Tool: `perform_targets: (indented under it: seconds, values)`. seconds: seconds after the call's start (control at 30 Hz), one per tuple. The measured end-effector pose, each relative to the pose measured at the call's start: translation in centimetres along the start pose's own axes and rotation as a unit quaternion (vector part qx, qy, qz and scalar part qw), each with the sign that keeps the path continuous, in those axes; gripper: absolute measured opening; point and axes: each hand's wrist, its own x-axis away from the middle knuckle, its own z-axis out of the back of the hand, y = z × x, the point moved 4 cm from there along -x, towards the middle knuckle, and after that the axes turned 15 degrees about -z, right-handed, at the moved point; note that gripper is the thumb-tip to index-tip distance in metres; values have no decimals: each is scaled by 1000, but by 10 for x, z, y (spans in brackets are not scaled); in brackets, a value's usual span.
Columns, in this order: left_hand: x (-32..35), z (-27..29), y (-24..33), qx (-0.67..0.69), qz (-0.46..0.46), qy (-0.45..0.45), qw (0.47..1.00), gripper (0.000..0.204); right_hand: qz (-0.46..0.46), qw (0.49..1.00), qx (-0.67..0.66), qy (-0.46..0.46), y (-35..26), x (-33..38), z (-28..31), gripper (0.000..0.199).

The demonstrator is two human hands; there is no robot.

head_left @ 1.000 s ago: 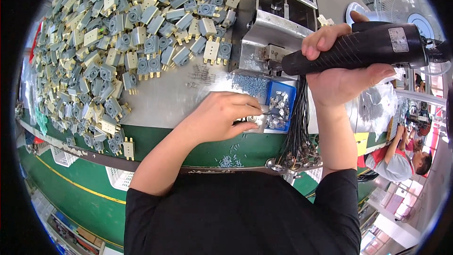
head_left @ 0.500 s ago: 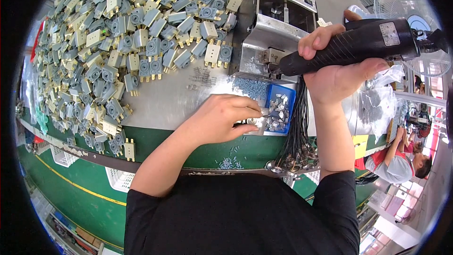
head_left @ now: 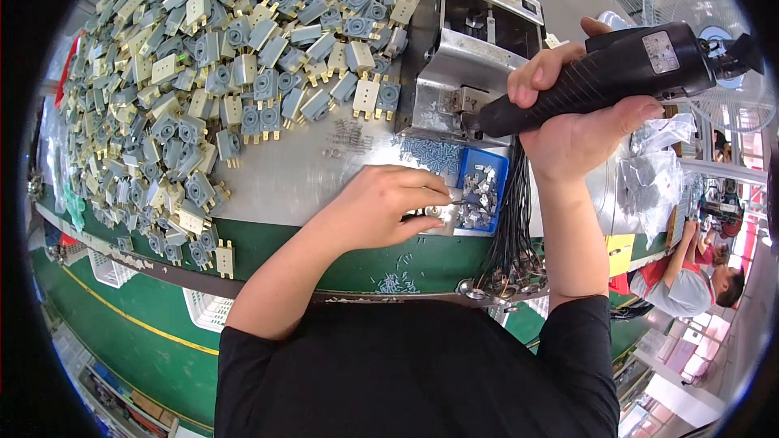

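— Changed over the last second?
— Lifting the black electric screwdriver, right hand wrapped tight around it, tip nearing the grey metal fixture box; sitting lower before.
— And the left hand?
— Staying put, pinching 1 small silvery metal part at the edge of the blue plastic tray.
— Meaning?
— Probably readying a screw for driving.
— Elsewhere?
— Lying unmoved, the heap of grey and cream plug parts.

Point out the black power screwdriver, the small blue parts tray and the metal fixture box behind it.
black power screwdriver (head_left: pixel 604 73), head view, middle of its barrel, in the right hand (head_left: pixel 580 134).
small blue parts tray (head_left: pixel 469 169), head view, its left wall.
metal fixture box (head_left: pixel 454 53), head view, front plate.
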Motion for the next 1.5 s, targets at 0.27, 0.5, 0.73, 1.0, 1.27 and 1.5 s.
perform_targets:
  seconds: [0.27, 0.5, 0.73, 1.0, 1.27, 1.5]
  values:
    - [-1, 0, 1, 3, -2, 0, 1000, 30, 13, 1000, -5, 3, -2, 5, -1, 124]
    - [1, 1, -1, 14, -5, 19, 1000, 29, 21, 977, -153, -145, 6, 18, 5, 128]
    - [6, 0, 0, -10, 7, -1, 1000, 30, 17, 974, -112, -196, 0, 75, 5, 118]
    - [8, -1, 0, -14, 6, 5, 1000, 30, 21, 964, -138, -225, 12, 93, 5, 128]
    - [7, -1, 1, -11, 7, 4, 1000, 31, 36, 970, -113, -211, 15, 100, 6, 127]
    - [10, -1, 1, -21, 13, 0, 1000, 30, 66, 966, -72, -239, 23, 100, 6, 116]
